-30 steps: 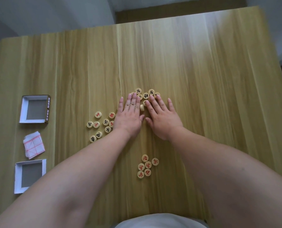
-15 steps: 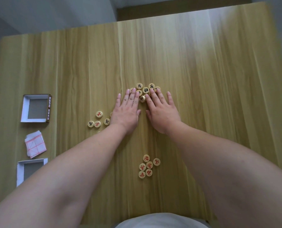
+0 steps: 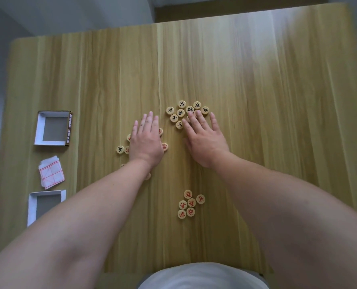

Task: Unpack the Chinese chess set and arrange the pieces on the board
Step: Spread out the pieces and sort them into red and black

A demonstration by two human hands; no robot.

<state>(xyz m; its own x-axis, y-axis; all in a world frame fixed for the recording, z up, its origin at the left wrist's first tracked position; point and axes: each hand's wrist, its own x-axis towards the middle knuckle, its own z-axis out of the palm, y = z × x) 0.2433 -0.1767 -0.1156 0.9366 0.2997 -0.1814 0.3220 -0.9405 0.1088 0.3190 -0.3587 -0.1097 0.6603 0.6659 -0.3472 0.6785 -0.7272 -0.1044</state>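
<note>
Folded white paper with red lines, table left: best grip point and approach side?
Probably its right edge, approached from the middle of the light wooden table. The folded white paper with red lines lies flat and thin, layers slightly fanned, so pinch the whole stack at that edge. The far white box tray and near white box tray crowd its far and near sides.

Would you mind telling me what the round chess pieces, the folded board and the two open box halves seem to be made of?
Chess pieces: probably pale wood, smooth, with painted red or black characters; plastic is possible. Folded board: thin paper or film, white with red lines, creased and limp. Far box half and near box half: cardboard, judging by thin white walls and grey floors.
</note>
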